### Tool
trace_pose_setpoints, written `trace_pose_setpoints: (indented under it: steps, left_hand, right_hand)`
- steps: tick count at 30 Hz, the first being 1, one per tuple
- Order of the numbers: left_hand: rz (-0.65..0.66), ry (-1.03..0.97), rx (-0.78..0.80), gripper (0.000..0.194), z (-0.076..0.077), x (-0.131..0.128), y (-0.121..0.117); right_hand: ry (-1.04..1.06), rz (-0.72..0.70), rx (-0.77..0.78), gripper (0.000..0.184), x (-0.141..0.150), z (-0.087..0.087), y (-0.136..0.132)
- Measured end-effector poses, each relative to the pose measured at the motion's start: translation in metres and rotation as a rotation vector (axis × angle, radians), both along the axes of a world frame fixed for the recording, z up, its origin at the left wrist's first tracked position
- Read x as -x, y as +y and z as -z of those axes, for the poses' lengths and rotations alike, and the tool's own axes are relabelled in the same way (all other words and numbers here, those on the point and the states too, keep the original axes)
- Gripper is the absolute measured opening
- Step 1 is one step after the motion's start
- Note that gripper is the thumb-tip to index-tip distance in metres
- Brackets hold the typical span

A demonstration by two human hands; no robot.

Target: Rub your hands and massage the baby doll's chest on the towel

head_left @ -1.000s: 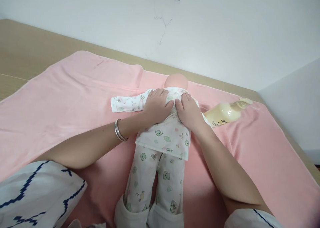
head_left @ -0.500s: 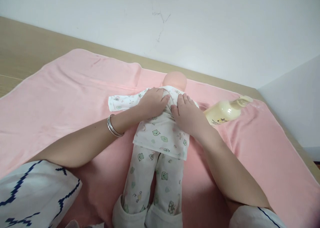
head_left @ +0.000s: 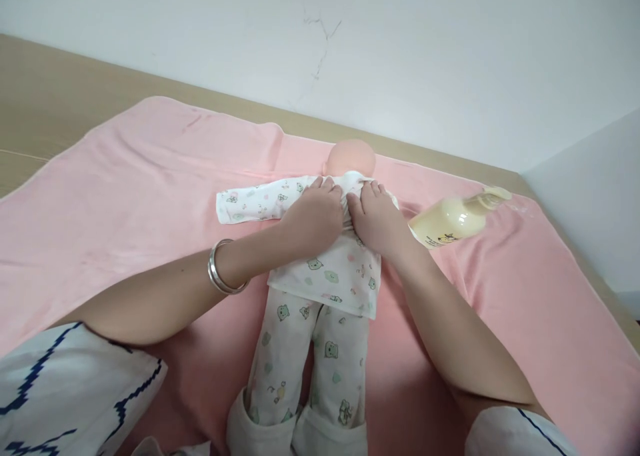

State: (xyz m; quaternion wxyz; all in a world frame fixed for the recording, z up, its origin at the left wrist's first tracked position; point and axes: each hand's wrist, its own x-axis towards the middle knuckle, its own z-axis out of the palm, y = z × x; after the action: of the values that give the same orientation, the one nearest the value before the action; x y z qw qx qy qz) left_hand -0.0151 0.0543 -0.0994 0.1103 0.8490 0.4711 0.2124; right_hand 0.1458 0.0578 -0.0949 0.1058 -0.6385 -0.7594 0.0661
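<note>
A baby doll with a bald head (head_left: 350, 157) lies stretched out with no facial features in view. It wears a white printed shirt (head_left: 320, 276) and matching trousers (head_left: 335, 356) with turned-up cuffs. My left hand (head_left: 316, 217), a silver bangle on its wrist, is closed on the shirt's upper part just below the head. Beside it, my right hand (head_left: 377, 219) grips the cloth with curled fingers, its thumb toward the left hand. Between them the fabric is bunched into folds. One sleeve (head_left: 250, 203) extends flat to the left; the other is mostly hidden behind my right hand.
A pink blanket (head_left: 150, 163) with some wrinkles lies under the doll on a wooden surface (head_left: 60, 89). A pale yellow pump bottle (head_left: 453, 221) lies on its side right of my right hand. Beyond the far edge rises a white wall (head_left: 425, 63).
My left hand has curled from flatter fingers into a closed grip on the shirt. My right hand has moved slightly up, and the cloth near the neck is more gathered.
</note>
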Motion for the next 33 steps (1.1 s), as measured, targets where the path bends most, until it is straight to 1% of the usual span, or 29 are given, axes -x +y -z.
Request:
trace_pose_setpoints:
  steps: [2, 4, 7, 10, 12, 15, 18, 20, 21, 24, 26, 29, 31, 33]
  left_hand:
    - [0.032, -0.011, 0.012, 0.03, 0.001, 0.005, 0.011]
    - [0.047, -0.014, 0.024, 0.033, 0.005, 0.01, 0.022]
    - [0.048, -0.015, -0.004, 0.038, 0.013, 0.014, 0.034]
    - [0.067, 0.04, -0.069, 0.04, 0.02, 0.014, 0.038]
    - [0.031, 0.05, -0.067, 0.042, 0.021, 0.012, 0.035]
    - [-0.042, 0.038, -0.054, 0.041, 0.017, 0.007, 0.023]
    - [-0.019, 0.043, -0.085, 0.037, 0.006, 0.002, 0.004]
    - [-0.004, 0.022, -0.05, 0.035, -0.002, 0.001, -0.004]
    - [-0.009, 0.008, -0.008, 0.035, -0.005, 0.002, -0.005]
    - [-0.041, -0.046, 0.139, 0.034, -0.009, 0.006, 0.005]
    - [-0.069, -0.086, 0.169, 0.031, -0.005, 0.008, 0.017]
    - [-0.085, -0.086, 0.116, 0.03, 0.006, 0.008, 0.031]
    - [-0.097, -0.059, 0.054, 0.034, 0.014, 0.006, 0.034]
    - [-0.117, -0.047, 0.019, 0.04, 0.019, 0.003, 0.032]
  right_hand:
    - [-0.019, -0.038, -0.02, 0.066, 0.003, 0.0, -0.014]
    - [-0.061, -0.061, -0.043, 0.067, 0.009, -0.003, -0.031]
    - [-0.085, -0.05, -0.054, 0.066, 0.017, -0.007, -0.047]
    - [-0.014, -0.025, -0.04, 0.059, 0.018, -0.007, -0.041]
    - [0.033, 0.028, -0.025, 0.055, 0.015, -0.006, -0.028]
    - [0.065, 0.121, 0.027, 0.055, 0.01, -0.004, -0.007]
    - [0.059, 0.118, 0.052, 0.057, 0.004, -0.003, 0.006]
    - [0.034, 0.076, 0.026, 0.059, 0.001, -0.002, 0.008]
    - [0.021, 0.058, 0.014, 0.06, 0.0, -0.001, 0.007]
    - [-0.026, 0.03, -0.002, 0.062, 0.003, -0.002, -0.005]
    - [-0.063, 0.015, -0.022, 0.063, 0.009, -0.005, -0.019]
    - [-0.099, -0.009, -0.069, 0.062, 0.019, -0.011, -0.039]
    - [-0.093, -0.014, -0.072, 0.06, 0.022, -0.014, -0.045]
    - [-0.059, 0.006, -0.046, 0.053, 0.022, -0.016, -0.041]
